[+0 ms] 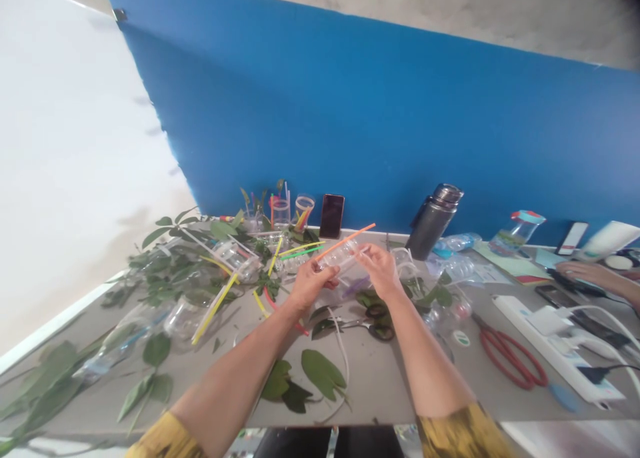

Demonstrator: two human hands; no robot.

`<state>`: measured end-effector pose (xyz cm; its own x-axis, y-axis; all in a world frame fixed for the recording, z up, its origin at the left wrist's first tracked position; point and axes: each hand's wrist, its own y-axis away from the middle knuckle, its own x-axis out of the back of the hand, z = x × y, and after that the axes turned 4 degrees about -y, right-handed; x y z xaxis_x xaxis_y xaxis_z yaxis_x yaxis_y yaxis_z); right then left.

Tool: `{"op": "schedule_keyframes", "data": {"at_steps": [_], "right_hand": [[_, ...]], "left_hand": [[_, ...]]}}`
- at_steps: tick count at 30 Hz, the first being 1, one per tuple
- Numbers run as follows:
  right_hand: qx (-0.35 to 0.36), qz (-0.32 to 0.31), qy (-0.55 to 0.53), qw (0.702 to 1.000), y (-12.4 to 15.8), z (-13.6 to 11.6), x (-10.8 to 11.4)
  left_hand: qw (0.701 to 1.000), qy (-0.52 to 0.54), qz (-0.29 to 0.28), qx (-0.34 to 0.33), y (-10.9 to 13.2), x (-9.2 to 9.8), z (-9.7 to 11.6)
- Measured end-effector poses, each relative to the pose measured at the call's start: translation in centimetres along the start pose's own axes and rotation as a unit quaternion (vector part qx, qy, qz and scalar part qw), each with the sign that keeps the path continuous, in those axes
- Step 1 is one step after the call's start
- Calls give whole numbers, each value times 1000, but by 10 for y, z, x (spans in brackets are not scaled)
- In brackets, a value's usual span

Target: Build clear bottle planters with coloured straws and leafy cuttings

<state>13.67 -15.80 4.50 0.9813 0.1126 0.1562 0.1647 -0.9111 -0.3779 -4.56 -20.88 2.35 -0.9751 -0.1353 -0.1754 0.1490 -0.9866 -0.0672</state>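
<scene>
Lighting is bright and even – soft and diffuse, source not determinable. The white wall runs close to overexposure and carries faint, blurred shadows along its edge with the blue wall. Small glints sit on the clear plastic bottles. Wide-angle distortion bends and tilts the view toward the edges – the top right corner darkens to a vignette, and fine detail is soft throughout.

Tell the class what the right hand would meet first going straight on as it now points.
The right hand would meet the clear plastic bottle at its fingertips, though depth is unclear.
</scene>
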Motion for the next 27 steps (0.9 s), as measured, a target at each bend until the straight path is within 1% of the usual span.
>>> {"op": "schedule_keyframes", "data": {"at_steps": [3, 6, 8, 11, 14, 16, 20, 22, 24, 27], "right_hand": [[15, 9, -2, 1000, -1, -2, 3], [26, 27, -5, 999, -2, -3, 4], [25, 35, -10, 999, -3, -1, 4], [15, 27, 4, 1000, -4, 1, 7], [14, 27, 26, 999, -3, 1, 8], [15, 29, 29, 999, -2, -2, 7], [21, 22, 7, 1000, 0, -9, 3], [20, 26, 1, 999, 0, -7, 3], [13, 39, -5, 999, -2, -2, 5], [-1, 67, -61, 996, -7, 8, 11]], "left_hand": [[1000, -22, 2, -3, 1, 1, 2], [999, -45, -13, -4, 1, 1, 1], [999, -25, -38, 3, 1, 1, -1], [997, 17, -80, 12, 2, 0, -1], [994, 15, -110, 4, 5, 0, 1], [994, -2, -113, -3, 7, -1, 4], [996, -25, -91, -4, 12, -4, 6], [995, -12, -99, -1, 14, -5, 5], [993, 12, -118, 11, 14, -5, 4], [989, 60, -130, 38, 12, -3, 3]]}}
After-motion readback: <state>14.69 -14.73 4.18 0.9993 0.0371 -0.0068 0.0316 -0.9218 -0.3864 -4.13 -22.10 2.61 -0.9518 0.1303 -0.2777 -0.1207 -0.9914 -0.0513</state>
